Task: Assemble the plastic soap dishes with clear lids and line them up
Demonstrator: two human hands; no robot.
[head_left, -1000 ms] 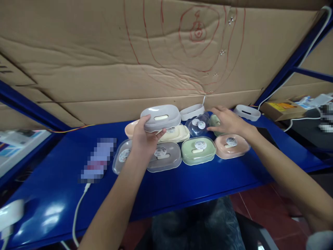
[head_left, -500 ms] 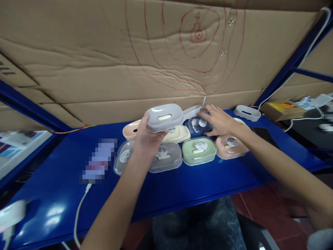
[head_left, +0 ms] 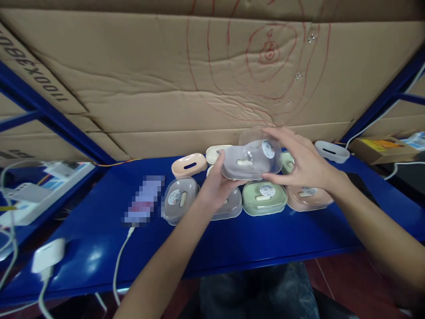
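Observation:
My left hand [head_left: 215,186] holds a grey soap box base [head_left: 239,169] from below, lifted above the blue table [head_left: 232,243]. My right hand [head_left: 303,161] grips a clear lid [head_left: 255,150] with a round sticker and holds it down over that grey base. Directly under my hands stand closed soap boxes: a grey one [head_left: 181,199] at the left, another grey one [head_left: 234,206] partly hidden by my left hand, a green one [head_left: 264,198] and a pink one [head_left: 308,197].
Open bases lie at the back: peach [head_left: 189,165], cream [head_left: 215,153], white [head_left: 332,151]. A blurred phone [head_left: 144,199] with a white cable [head_left: 119,259] lies to the left, and a white charger [head_left: 48,254] nearer the front. A cardboard wall [head_left: 149,88] closes the back.
My right hand picked the clear lid up from the back row and brought it left over the grey base in my left hand. The view shifted slightly left.

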